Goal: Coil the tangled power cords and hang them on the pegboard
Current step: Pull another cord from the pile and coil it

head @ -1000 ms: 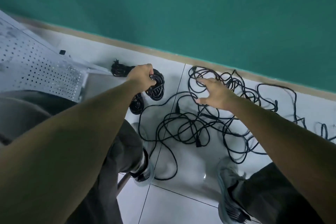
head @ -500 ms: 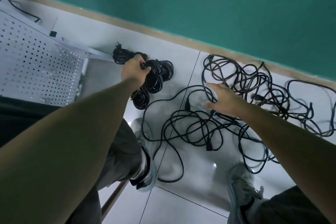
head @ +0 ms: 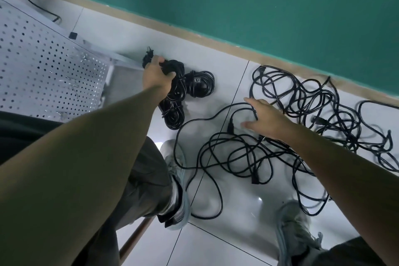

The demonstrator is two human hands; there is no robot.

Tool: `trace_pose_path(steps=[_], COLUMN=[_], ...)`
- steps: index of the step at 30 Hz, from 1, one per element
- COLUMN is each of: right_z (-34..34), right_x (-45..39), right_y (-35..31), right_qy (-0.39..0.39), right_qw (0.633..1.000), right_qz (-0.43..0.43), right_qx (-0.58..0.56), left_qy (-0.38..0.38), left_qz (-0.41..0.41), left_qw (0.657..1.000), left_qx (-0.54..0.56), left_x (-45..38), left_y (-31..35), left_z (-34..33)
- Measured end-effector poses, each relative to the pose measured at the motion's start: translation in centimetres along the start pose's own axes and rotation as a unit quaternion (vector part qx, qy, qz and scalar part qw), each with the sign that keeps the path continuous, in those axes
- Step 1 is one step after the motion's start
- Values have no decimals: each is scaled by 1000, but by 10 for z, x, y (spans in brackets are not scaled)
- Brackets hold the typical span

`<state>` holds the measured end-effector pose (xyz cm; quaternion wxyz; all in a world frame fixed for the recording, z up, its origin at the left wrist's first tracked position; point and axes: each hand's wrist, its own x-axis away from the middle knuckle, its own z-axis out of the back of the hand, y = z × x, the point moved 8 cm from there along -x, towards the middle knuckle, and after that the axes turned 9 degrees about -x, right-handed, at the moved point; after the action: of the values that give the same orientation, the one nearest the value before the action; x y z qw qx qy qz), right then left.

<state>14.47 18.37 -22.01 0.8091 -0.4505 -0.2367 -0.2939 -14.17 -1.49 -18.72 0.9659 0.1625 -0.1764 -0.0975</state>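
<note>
- Gripping: my left hand [head: 157,79] is closed around a bundle of coiled black cords [head: 175,84], fingers wrapped into the top of it, on the white tiled floor [head: 237,218] near the far edge where it meets the wall.
- Coils, further: a second coil [head: 200,84] lies touching the held one on its right; a third coil [head: 173,114] lies just below, partly behind my left forearm.
- Right hand [head: 264,117]: spread open, palm down, holding nothing that I can see; fingertips rest on or just over a loop of the loose cord.
- Tangled cords [head: 302,119]: a loose black sprawl across the right half of the floor, from the wall edge down past my right shoe [head: 296,231]; one strand curls around beside my left shoe [head: 177,181].
- Pegboard [head: 45,71]: white perforated panel at the left edge, lying tilted; nothing hung on it that I can make out.
- Wall [head: 259,2]: green, with a tan baseboard strip [head: 194,38] along the floor's far edge.
</note>
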Motion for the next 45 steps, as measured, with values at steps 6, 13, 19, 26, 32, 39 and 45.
trace_pose_path(steps=[6,13,19,26,32,39,45], right_z=[11,6,-4,4,37,67,81], right_x=[-4,0,3,18,56,124,188], right_y=[6,4,0,-18,-42,-90,-139], right_qy=[0,-2,-20,-22,16,66,134], right_qw=[1000,999,997,996,1000,995,970], right_qz=[-14,-2,3,14,-4,8,61], right_qx=[6,47,75,87,9,-80,-193], left_qy=[47,-96,-277,-253,-314,-359,-400], left_qz=[-61,-203,-150,-115,-149,-224,-294], left_qw=[992,942,857,927,935,906,864], left_qx=[-104,-248,-409,-252,-66,11,83], left_x=[56,124,130,115,117,172,260], left_y=[-18,-11,-41,-8,70,166,216], left_z=[-29,-102,-139,-113,-59,42,132])
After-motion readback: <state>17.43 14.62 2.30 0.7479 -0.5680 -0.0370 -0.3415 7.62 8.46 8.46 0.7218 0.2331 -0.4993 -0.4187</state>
